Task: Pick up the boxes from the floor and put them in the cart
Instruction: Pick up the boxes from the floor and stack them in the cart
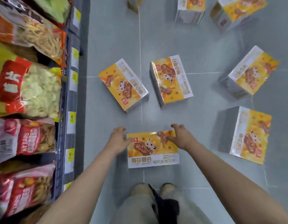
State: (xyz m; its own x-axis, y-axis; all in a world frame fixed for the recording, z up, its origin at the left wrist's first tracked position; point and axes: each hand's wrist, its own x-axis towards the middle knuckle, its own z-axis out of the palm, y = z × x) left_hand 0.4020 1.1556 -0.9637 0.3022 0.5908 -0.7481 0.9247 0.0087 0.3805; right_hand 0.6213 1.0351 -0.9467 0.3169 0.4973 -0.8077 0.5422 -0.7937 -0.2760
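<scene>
Several yellow and white boxes with a cartoon cow lie scattered on the grey tiled floor. The nearest box [152,151] lies flat just in front of my feet. My left hand [118,139] hovers at its far left corner with fingers spread and loosely curved. My right hand [180,137] is over its far right corner, fingers spread, the thumb lying across the top face. Neither hand grips the box. Two more boxes [123,84] [171,80] lie farther ahead. No cart is in view.
A shop shelf [70,110] packed with snack bags runs along the left side, with yellow price tags on its edge. More boxes lie to the right [251,135] [251,70] and at the top [190,8] [233,12]. My shoes [153,189] stand below the nearest box.
</scene>
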